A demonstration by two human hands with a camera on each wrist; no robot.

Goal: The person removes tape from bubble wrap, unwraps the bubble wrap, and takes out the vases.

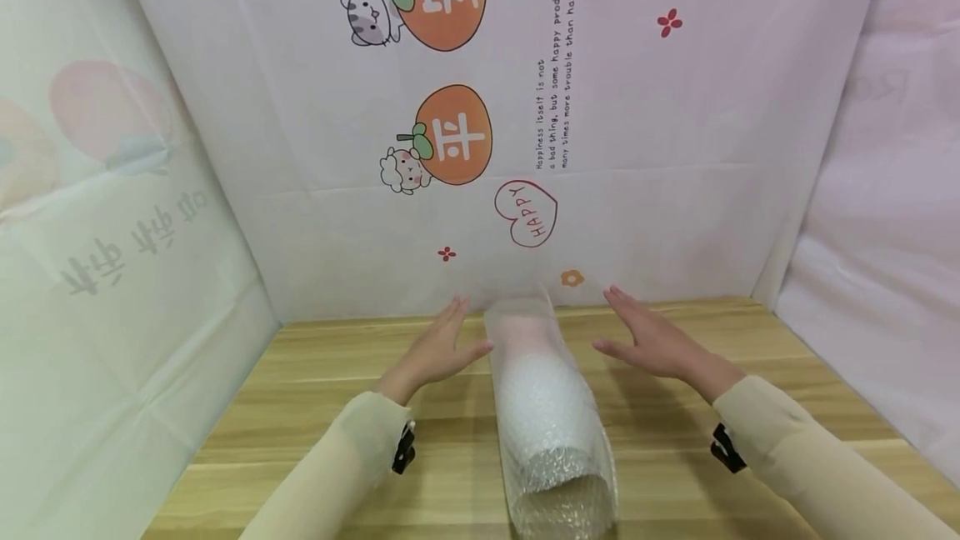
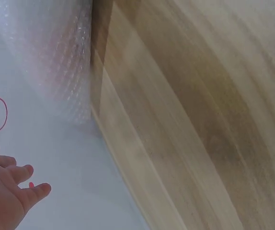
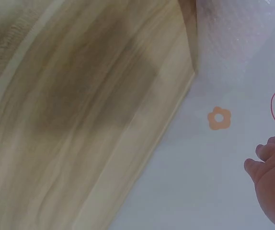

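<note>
A roll of clear bubble wrap lies lengthwise on the wooden table, its hollow end toward me and its far end near the back wall. Something pinkish shows faintly through the far part of the bubble wrap. To the left of it my left hand hovers with fingers stretched forward and thumb pointing at the roll. My right hand mirrors it on the other side, fingers extended and apart from the roll. Neither hand holds anything. In the left wrist view the bubble wrap shows its bubbled surface beyond the spread fingers.
The wood-grain table ends against a white printed cloth at the back. More cloth hangs at the left and right. Black straps or clips sit at both cream sleeves.
</note>
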